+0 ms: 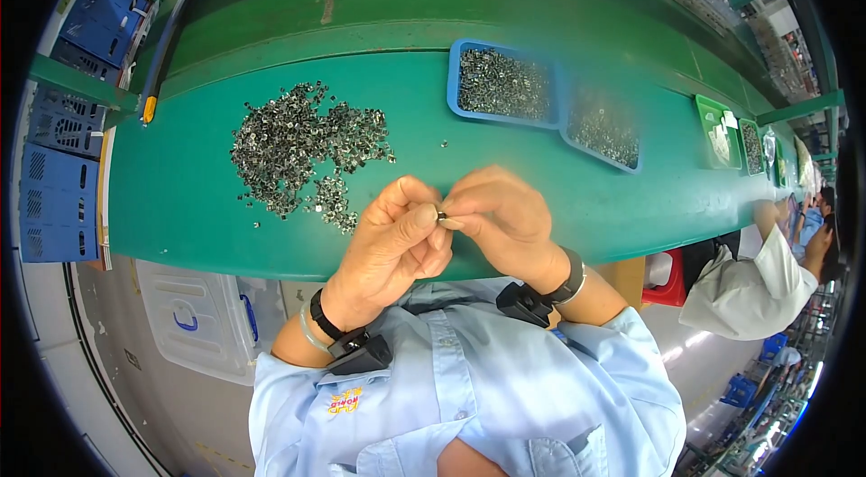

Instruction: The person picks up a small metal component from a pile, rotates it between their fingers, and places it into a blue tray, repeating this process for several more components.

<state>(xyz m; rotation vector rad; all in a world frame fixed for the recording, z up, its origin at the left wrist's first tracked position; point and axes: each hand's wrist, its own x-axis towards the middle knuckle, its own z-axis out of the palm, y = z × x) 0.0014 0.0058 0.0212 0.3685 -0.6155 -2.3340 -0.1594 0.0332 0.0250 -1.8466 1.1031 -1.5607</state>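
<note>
Between my fingertips is a small dark metal part (441, 216), too small to make out in detail. My left hand (397, 233) pinches it from the left with thumb and forefinger. From the other side my right hand (505, 214) closes its thumb and fingers on the same part. Beyond my left hand, a large pile of small black and silver metal parts (293, 148) spreads over the green tabletop (415, 85). One loose piece (444, 144) lies by itself beyond my fingers.
Two blue trays (454, 80) of similar small parts stand beyond my right hand, the right one blurred. Farther right are green trays (706, 130) and a co-worker's pale sleeve (749, 292). A clear lidded box (194, 324) stands below the table's left end, near blue crates (59, 206).
</note>
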